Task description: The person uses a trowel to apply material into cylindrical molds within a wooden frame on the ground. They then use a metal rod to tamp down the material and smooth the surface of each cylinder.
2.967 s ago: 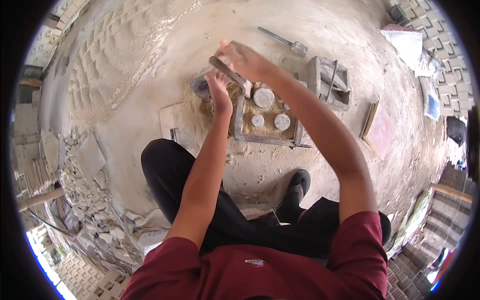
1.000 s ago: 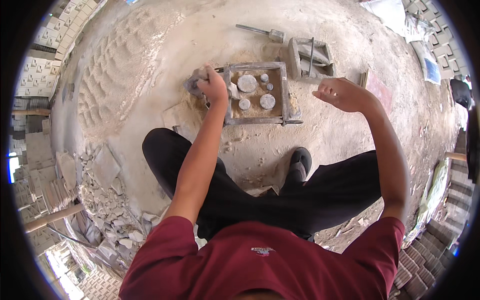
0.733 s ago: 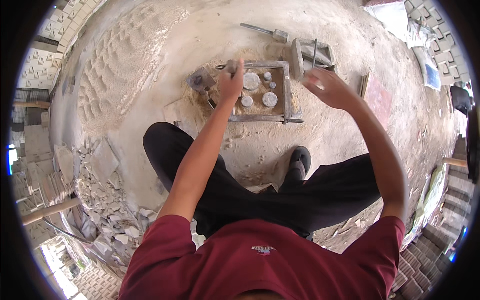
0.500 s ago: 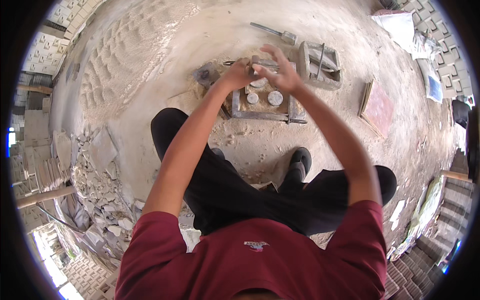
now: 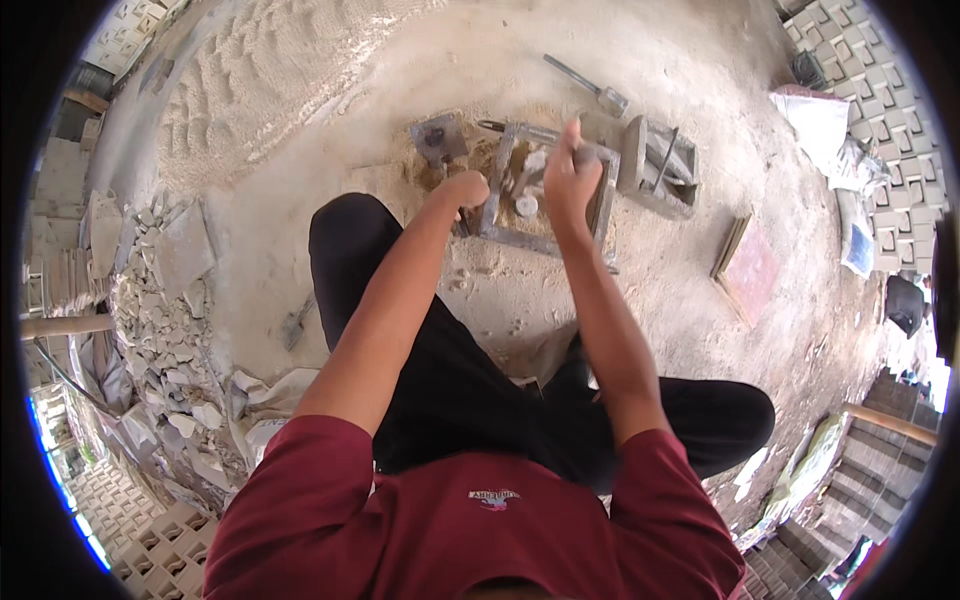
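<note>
A square mould frame (image 5: 520,238) of grey metal lies on the dusty floor before me. Inside it sit sandy material and a pale round disc (image 5: 526,205). My right hand (image 5: 572,190), over the frame's right part, is wrapped round a tool with a rounded brown handle end (image 5: 586,156); its kind I cannot make out. At the frame's left side my left hand (image 5: 466,190) is closed, and whatever it holds is hidden. Just beyond that hand lies a square metal plate tool (image 5: 438,138) on loose sand.
A grey box (image 5: 672,200) holding tools stands right of the frame. Behind it lies a long-handled tool (image 5: 610,100). Farther right is a reddish tile (image 5: 752,275). Sand (image 5: 250,90) spreads at far left, and broken rubble (image 5: 165,310) is piled nearer on the left.
My hands were close together above the frame's far side; now they are apart. The left has come nearer and closed at the frame's left side. The right has closed round the tool.
</note>
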A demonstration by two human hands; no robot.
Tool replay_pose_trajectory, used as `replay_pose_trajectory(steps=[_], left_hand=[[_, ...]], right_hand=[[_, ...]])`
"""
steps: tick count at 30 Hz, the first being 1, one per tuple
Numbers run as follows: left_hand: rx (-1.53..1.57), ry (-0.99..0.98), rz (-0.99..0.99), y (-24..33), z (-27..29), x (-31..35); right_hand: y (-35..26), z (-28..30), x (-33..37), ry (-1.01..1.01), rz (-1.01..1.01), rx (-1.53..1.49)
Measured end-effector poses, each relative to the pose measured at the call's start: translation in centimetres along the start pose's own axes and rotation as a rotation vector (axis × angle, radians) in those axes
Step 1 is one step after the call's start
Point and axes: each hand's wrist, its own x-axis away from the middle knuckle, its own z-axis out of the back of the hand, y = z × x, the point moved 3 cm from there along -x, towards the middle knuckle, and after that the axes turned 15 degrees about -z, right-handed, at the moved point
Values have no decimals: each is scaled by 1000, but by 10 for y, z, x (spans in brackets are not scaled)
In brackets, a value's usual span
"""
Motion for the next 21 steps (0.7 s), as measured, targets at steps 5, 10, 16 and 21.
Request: replay_pose_trajectory(steps=[5,10,16,21], left_hand=[[-35,-39,2,8,-11,-5],[-54,-100,27,38,-3,10],[-894,-194,-469,-23,-25,-29],[-728,-240,-366,22,-38,-16]], right_hand=[[10,15,-30,20,-182,-172],[2,12,-31,77,-3,100],[3,-19,-35,-35,-107,100],[22,7,-76,139,167,332]])
